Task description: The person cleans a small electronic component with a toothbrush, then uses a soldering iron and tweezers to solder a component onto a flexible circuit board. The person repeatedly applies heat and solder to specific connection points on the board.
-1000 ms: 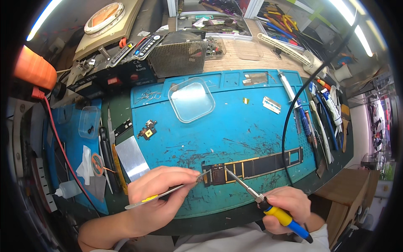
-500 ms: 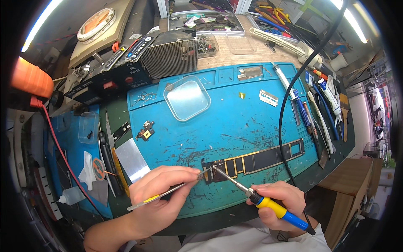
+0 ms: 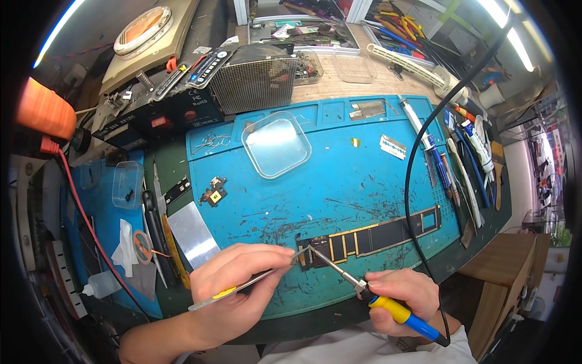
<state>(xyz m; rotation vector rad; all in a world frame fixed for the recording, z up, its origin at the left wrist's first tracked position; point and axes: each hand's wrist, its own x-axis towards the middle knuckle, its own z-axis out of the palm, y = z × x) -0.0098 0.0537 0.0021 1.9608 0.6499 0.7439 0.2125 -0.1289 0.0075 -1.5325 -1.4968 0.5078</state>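
Observation:
A long, narrow black circuit board (image 3: 382, 239) with gold-edged sections lies slantwise on the blue mat (image 3: 351, 176). My left hand (image 3: 239, 276) is closed on a pair of metal tweezers (image 3: 253, 280) with a yellow patch; their points are at the board's left end, where I cannot make out what they pinch. In my right hand (image 3: 405, 297) is a soldering iron (image 3: 391, 308) with a yellow and blue handle. Its thin metal tip is close to the tweezer points over the board's left end; whether it touches is too small to tell.
The iron's black cord (image 3: 409, 176) loops across the board and mat. A clear plastic dish (image 3: 277, 145), a small board piece (image 3: 214, 192) and a razor blade (image 3: 393, 147) lie beyond my hands. Brushes and pen-like tools (image 3: 464, 164) line the right; a metal plate (image 3: 193, 230) lies left.
The whole view has shifted slightly, so the mat and board sit a little lower and further right. Both hands keep their grips; the iron's tip has moved slightly left along the board.

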